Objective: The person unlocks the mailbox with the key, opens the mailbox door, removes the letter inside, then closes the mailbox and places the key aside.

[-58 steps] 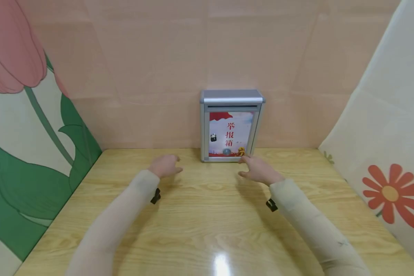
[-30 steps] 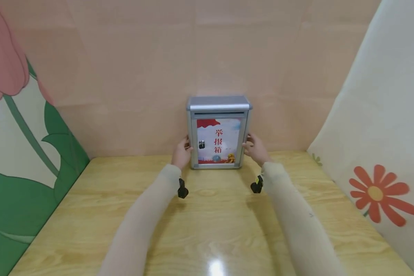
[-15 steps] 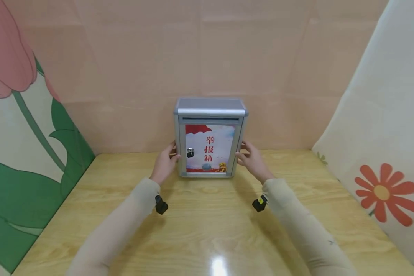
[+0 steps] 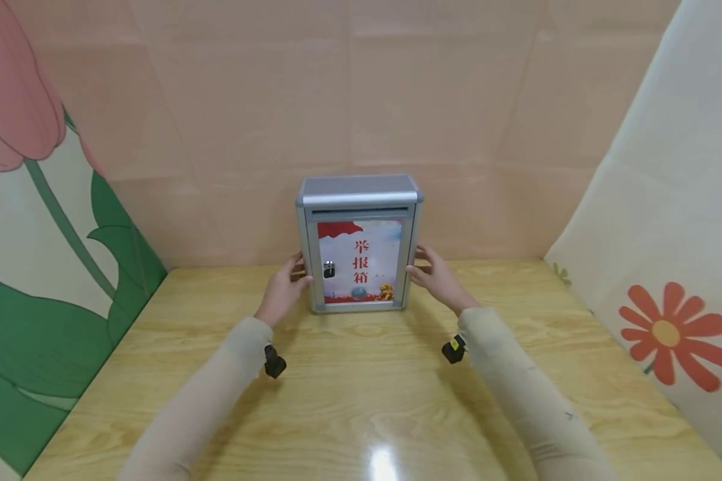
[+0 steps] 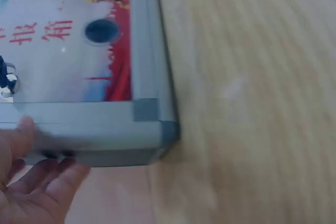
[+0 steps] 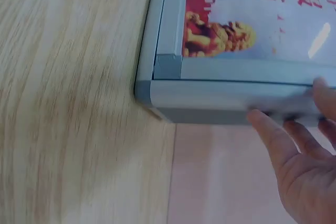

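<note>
A grey metal suggestion box point(image 4: 373, 250) stands upright on the wooden table. It has a slot point(image 4: 361, 212) under its lid, red characters on its front panel and a small lock point(image 4: 329, 269) at the panel's left edge. My left hand point(image 4: 281, 292) holds the box's left side. In the left wrist view, the thumb of that hand point(image 5: 42, 187) is at the front frame and its fingers are along the side wall. My right hand point(image 4: 444, 280) holds the opposite side, and in the right wrist view its fingertips point(image 6: 257, 116) meet the side wall.
Behind the box rises a plain pinkish cloth wall point(image 4: 361, 87). Flower-printed cloths border the table point(image 4: 361, 374) on the left point(image 4: 30, 287) and right point(image 4: 662, 267). Black wrist cameras hang below my left cuff point(image 4: 273, 361) and right cuff point(image 4: 454, 349).
Both hands have reached from beside the box to its two sides and taken hold of it. The box has come forward from the wall and shifted left, slightly more in the last half second.
</note>
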Demonstrator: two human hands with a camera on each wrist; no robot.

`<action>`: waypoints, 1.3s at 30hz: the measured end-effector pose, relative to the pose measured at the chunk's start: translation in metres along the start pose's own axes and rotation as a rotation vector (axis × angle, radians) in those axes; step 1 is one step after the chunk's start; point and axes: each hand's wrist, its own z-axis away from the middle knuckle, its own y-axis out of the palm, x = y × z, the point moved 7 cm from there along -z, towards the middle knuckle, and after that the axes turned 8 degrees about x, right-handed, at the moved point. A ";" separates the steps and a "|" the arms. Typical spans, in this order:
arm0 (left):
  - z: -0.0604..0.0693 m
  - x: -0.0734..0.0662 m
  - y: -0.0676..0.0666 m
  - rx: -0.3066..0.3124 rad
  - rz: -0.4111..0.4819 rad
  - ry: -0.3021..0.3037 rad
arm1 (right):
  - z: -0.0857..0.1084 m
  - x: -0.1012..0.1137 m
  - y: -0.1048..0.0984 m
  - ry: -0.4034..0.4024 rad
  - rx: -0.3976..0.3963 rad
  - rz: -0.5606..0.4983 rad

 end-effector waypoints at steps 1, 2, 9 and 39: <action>0.001 0.003 0.001 0.011 0.004 -0.014 | 0.001 -0.003 0.000 0.014 0.004 0.026; 0.001 0.007 0.002 0.024 0.006 -0.030 | 0.002 -0.006 -0.001 0.030 0.011 0.051; -0.001 0.035 0.018 0.147 -0.110 -0.055 | 0.006 -0.026 0.005 0.140 0.044 0.208; 0.000 0.033 0.023 0.083 -0.248 -0.065 | 0.006 -0.026 0.014 0.221 0.078 0.304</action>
